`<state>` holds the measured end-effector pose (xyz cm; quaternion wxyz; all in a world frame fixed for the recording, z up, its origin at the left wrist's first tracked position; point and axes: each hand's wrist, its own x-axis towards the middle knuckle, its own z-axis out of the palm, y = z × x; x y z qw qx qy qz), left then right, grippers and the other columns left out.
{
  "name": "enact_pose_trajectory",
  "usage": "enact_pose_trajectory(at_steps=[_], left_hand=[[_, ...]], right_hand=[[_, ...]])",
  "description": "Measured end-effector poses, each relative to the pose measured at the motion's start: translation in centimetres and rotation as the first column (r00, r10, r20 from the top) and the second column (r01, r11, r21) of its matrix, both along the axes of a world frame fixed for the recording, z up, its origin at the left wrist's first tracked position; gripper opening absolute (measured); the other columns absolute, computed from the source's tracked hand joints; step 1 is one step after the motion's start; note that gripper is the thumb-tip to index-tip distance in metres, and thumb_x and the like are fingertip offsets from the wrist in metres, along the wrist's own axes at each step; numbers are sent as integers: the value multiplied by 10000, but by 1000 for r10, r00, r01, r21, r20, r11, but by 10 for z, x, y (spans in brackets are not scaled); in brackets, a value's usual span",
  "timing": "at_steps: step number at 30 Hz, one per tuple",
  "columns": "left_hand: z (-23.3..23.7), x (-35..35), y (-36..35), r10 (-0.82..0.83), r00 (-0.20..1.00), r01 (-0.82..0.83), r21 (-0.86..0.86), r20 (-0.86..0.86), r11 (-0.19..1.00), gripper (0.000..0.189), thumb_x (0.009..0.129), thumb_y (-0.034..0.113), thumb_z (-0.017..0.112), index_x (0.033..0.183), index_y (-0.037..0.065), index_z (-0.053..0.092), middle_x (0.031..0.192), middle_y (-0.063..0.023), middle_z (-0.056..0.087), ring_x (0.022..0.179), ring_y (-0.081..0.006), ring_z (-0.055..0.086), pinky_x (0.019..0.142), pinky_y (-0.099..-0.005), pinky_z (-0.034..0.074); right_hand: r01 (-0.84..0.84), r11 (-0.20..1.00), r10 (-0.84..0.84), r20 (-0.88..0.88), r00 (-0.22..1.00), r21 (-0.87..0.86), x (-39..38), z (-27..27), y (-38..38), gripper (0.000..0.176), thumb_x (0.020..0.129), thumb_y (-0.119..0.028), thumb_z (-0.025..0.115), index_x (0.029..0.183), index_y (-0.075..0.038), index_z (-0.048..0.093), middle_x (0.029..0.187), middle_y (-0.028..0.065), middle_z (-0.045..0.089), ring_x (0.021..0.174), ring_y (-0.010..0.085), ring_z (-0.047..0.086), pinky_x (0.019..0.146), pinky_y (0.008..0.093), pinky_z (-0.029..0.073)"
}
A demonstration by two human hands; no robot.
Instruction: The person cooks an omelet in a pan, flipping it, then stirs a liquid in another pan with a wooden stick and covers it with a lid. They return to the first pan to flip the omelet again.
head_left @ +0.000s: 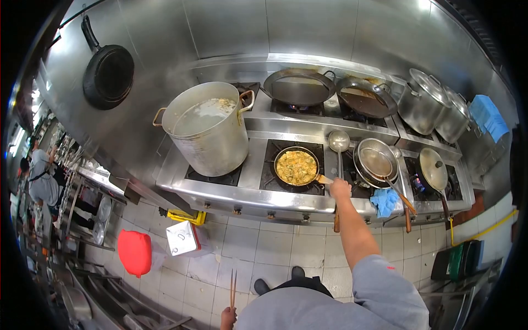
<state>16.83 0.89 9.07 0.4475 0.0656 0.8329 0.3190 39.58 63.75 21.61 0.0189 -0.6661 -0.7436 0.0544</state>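
Yellow, green-flecked food (297, 167) in black frying pan (276, 175), front burner — right hand (340, 189) closed round its handle. Left hand (228, 317) low, fingers closed on wooden chopsticks (234, 289). Ladle (339, 142) just beside pan; tall pot (212, 140) on person's left.

This is a commercial kitchen, in a restaurant or canteen. A long stainless-steel gas range (256, 195) carries two tiers of burners, with a row of control knobs along its front edge. An oversized stockpot (212, 146), lidded steel pots (422, 104) and wide black pans (298, 91) crowd it. Metal panels (308, 27) cover the wall behind, pale tiles (269, 247) cover the floor, and metal racks (91, 212) stand to the left.
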Motion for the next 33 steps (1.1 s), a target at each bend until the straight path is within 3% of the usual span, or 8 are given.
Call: enact_pose_trajectory(at_steps=[4,6,8,14,19,24,28,33], left_hand=[[13,2,5,-33,999,33,-17,-5,999,199,794,207,529,799,8,537,513,-43,461,369,-127,424,331,-264,339],[12,2,9,-42,999,42,-21,4,999,200,794,207,528,795,7,535,516,-43,462,373,-128,425,332,-264,341],[8,0,13,-49,999,49,-25,9,998,202,794,207,527,791,5,533,519,-43,462,377,-128,427,333,-263,342],[13,-4,33,-75,996,77,49,-45,996,200,796,208,523,776,9,529,534,-42,467,393,-125,430,342,-264,349],[7,-10,39,-122,991,122,11,-50,992,209,795,212,530,792,3,541,542,-45,484,399,-121,431,352,-272,345],[7,-13,38,-184,980,181,-46,-78,982,236,785,224,545,823,-7,567,553,-60,516,421,-128,456,366,-278,350],[-4,-16,35,-213,974,212,-25,-73,977,252,774,235,556,835,-9,577,559,-73,530,427,-139,476,368,-282,362],[-10,-18,36,-217,975,215,-45,-42,975,252,775,234,553,845,-8,567,555,-74,526,411,-144,475,361,-283,372]], right_hand=[[41,995,-61,-251,966,-86,-22,-7,-26,320,764,-309,497,896,-33,589,925,152,593,864,314,564,735,446,427],[-252,955,176,-386,906,-156,-40,-58,-26,347,775,-279,506,935,28,524,857,189,589,748,318,593,614,426,467],[-162,830,-320,-693,646,-534,-81,-34,-65,330,804,-237,487,934,66,465,762,204,564,565,281,584,460,375,466],[-162,791,-462,-750,473,-589,-86,-14,-71,299,823,-229,454,883,63,461,636,145,529,429,220,517,373,330,431],[-107,962,-71,-609,790,-251,-73,-52,-23,267,795,-222,493,784,31,574,597,151,561,430,228,515,416,358,398],[-125,950,-103,-663,742,-287,-56,-23,-47,325,822,-314,468,881,-13,576,687,122,590,522,218,559,472,345,463],[-216,792,-538,-820,193,-571,-23,-52,-103,442,871,-436,345,942,-43,535,808,83,589,623,197,579,533,350,496],[-326,536,-517,-608,602,-779,36,-136,-201,266,845,-296,412,828,-55,525,712,78,554,566,179,553,462,315,448]])
